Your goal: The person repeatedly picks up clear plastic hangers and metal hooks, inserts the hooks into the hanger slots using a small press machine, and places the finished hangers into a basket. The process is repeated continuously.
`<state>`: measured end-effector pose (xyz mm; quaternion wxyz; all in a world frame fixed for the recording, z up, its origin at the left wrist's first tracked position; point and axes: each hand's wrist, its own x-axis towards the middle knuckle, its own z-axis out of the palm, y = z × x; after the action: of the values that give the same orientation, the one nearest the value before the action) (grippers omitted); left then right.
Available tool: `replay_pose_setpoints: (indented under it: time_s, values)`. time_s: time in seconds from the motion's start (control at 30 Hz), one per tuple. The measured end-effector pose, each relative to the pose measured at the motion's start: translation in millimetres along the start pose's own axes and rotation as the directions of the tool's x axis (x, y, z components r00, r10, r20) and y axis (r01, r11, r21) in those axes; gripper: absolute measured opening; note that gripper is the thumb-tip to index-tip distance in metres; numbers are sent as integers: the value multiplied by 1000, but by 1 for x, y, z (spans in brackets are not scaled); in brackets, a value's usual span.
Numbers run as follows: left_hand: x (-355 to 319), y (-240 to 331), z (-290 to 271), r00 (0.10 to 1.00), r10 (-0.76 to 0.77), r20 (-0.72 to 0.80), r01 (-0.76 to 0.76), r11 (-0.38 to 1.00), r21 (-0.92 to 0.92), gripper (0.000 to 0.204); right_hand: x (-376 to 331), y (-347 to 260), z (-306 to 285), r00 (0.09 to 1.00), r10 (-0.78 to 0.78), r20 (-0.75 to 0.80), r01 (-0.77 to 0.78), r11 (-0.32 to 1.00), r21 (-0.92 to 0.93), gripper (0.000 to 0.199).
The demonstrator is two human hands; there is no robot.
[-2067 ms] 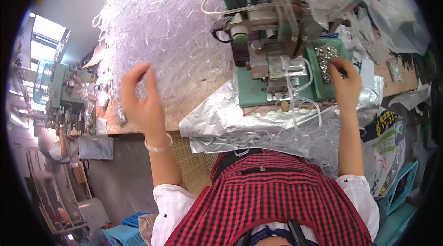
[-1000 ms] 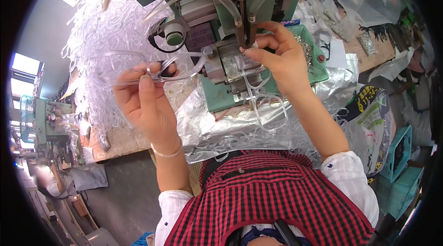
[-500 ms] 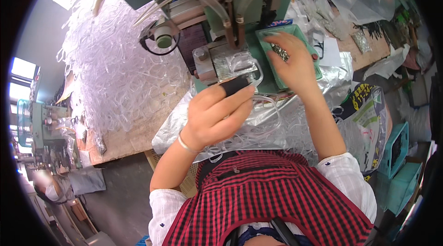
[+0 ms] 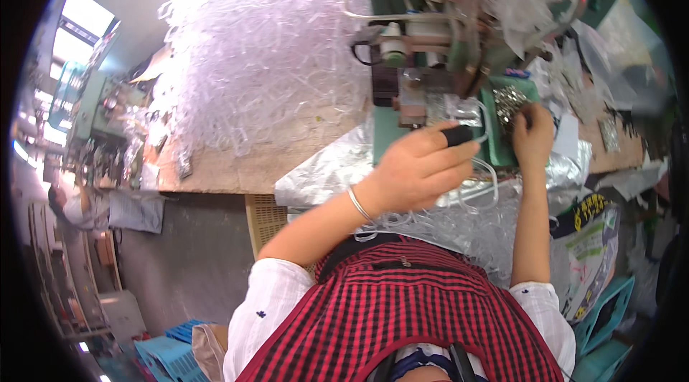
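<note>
My left hand [image 4: 423, 170], with a black sleeve [image 4: 460, 135] over one finger, is closed on a clear plastic tube [image 4: 483, 120] at the front of a green bench machine [image 4: 387, 134]. The tube curves up past the fingertips, and a loop hangs below them. On the right, my right hand [image 4: 535, 134] reaches into a green tray [image 4: 504, 155], its fingers bent together at the near right side of small shiny metal pieces [image 4: 509, 101]. Whatever lies between those fingertips is hidden.
A large heap of clear plastic loops [image 4: 265, 52] covers the left of the wooden table [image 4: 237, 167]. Silver foil sheeting [image 4: 323, 167] drapes over the front edge. More clear tubing [image 4: 459, 228] lies at my lap. At far left, another person [image 4: 79, 206] sits.
The view has swung left, so the machine and tray appear further right. My right hand's fingers have drawn to the tray's near right side, uncovering the metal pieces. My left hand still holds the tube.
</note>
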<state>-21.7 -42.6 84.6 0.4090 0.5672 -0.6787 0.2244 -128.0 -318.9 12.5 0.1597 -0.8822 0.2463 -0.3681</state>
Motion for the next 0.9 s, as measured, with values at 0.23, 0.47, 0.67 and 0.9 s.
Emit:
replay_pose_setpoints:
  time_s: [0.23,0.47,0.67,0.9]
  values:
    - [-50,38,-77,927,-374,-29,349,830,436,36,-21,15,-21,977,207,-44,-193,956,219,15]
    - [-72,-61,-120,841,-540,44,392,663,638,24,12,-56,-12,960,268,79,-274,846,457,16]
    - [-143,-122,-95,828,-552,102,337,634,696,20,-18,-19,-15,939,343,36,-328,857,398,16]
    - [-118,-92,-117,644,-671,-368,765,572,296,14,-46,-18,-60,933,350,85,-353,839,414,14]
